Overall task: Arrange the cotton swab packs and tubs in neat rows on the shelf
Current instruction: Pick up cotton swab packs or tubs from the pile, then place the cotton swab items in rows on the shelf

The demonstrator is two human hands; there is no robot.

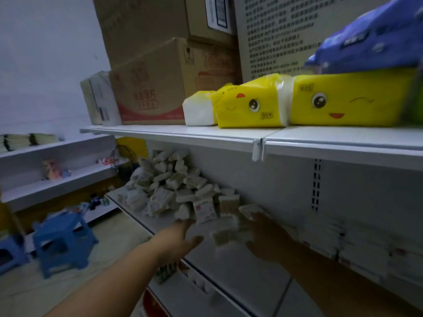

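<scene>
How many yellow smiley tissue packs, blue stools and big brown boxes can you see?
Yellow smiley tissue packs: 2
Blue stools: 2
Big brown cardboard boxes: 3, as far as shows
Total: 7

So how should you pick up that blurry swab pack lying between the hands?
Probably across its two long sides, from above and the front: the swab pack lies flat on the shelf, clear of the pile, between the left hand and right hand.
</scene>
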